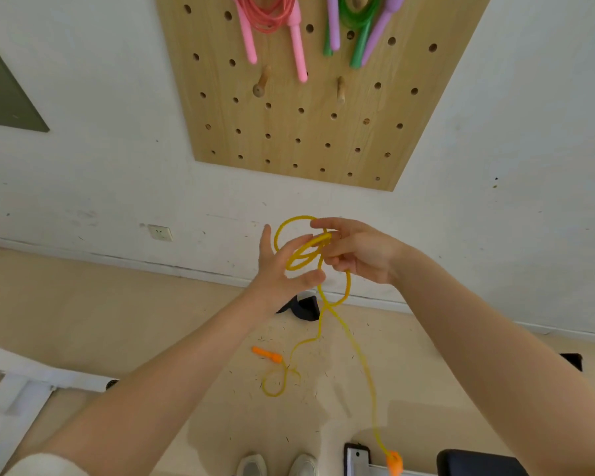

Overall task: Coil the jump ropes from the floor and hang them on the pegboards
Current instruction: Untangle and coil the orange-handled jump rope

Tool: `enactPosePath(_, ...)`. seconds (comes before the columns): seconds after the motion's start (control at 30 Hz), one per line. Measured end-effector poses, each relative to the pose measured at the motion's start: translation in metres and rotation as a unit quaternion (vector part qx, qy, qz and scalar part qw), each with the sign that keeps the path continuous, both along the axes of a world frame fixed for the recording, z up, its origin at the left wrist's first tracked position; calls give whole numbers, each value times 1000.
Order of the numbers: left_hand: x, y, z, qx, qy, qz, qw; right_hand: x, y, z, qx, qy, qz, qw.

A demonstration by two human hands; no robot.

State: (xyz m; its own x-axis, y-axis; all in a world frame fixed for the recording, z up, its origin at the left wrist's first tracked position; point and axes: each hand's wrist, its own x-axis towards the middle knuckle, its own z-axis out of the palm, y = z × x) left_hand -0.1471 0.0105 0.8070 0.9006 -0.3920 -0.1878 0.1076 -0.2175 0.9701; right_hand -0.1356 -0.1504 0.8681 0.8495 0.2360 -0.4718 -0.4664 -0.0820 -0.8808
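The right hand (358,250) pinches the looped yellow jump rope (306,254) while the left hand (282,269), fingers spread, supports the coils below the pegboard (289,132), one orange handle (267,354) on the floor (117,304), the other dangling.

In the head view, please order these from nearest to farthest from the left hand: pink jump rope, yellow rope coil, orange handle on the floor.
From the left hand:
1. Yellow rope coil, looped at its fingers.
2. Orange handle, below on the floor.
3. Pink jump rope, high on the pegboard.
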Motion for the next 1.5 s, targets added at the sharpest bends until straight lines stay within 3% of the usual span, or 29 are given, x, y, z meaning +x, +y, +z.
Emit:
enactPosePath(0.17,4,2,6,-149,0,144,978,3,-3,0,-52,-62,30,996)
enactPosePath(0.23,13,12,5,-213,82,232,946,4,-6,0,-119,-82,-8,989)
enactPosePath(0.3,25,28,-6,-256,221,231,912,5,-11,3,-225,-76,-1,971)
enactPosePath(0.33,29,36,-11,-262,290,174,904,5,-13,6,-271,-74,24,959)
enactPosePath(0.4,29,43,-19,-188,384,-4,904,4,-13,11,-298,-107,31,948)
enactPosePath(0.47,20,46,-22,-75,408,-194,889,7,-16,9,-271,-155,-65,948)
enactPosePath(0.53,8,50,-19,-17,401,-293,868,14,-24,3,-255,-176,-201,929)
enactPosePath(0.6,-1,53,-15,-98,406,-221,881,21,-33,-7,-274,-162,-272,908)
enactPosePath(0.67,0,49,-8,-261,390,-33,882,24,-32,-19,-333,-131,-229,905)
enactPosePath(0.77,23,33,8,-440,326,158,822,14,-4,-33,-414,-149,-102,892)
enactPosePath(0.83,37,23,24,-484,319,199,790,3,22,-31,-346,-160,-35,924)
enactPosePath(0.9,47,16,39,-483,334,217,780,-7,47,-31,-221,-93,97,966)
enactPosePath(0.97,56,10,56,-473,341,217,783,-14,64,-38,-186,-66,221,955)
enactPosePath(1.03,66,9,74,-483,322,213,786,-16,75,-46,-171,-74,244,952)
enactPosePath(1.1,71,18,83,-475,284,209,806,-14,81,-46,-145,-93,188,967)
enactPosePath(1.2,60,31,65,-327,235,167,900,-5,82,-41,-31,-111,66,991)
enactPosePath(1.23,53,34,51,-291,235,152,915,-2,80,-38,-13,-119,48,992)
enactPosePath(1.33,33,35,20,-273,243,130,922,-1,73,-41,-9,-118,48,992)
enactPosePath(1.43,16,29,-2,-218,232,72,945,2,68,-44,138,-42,-68,987)
enactPosePath(1.5,4,22,-15,-188,228,13,955,10,62,-39,237,1,-165,957)
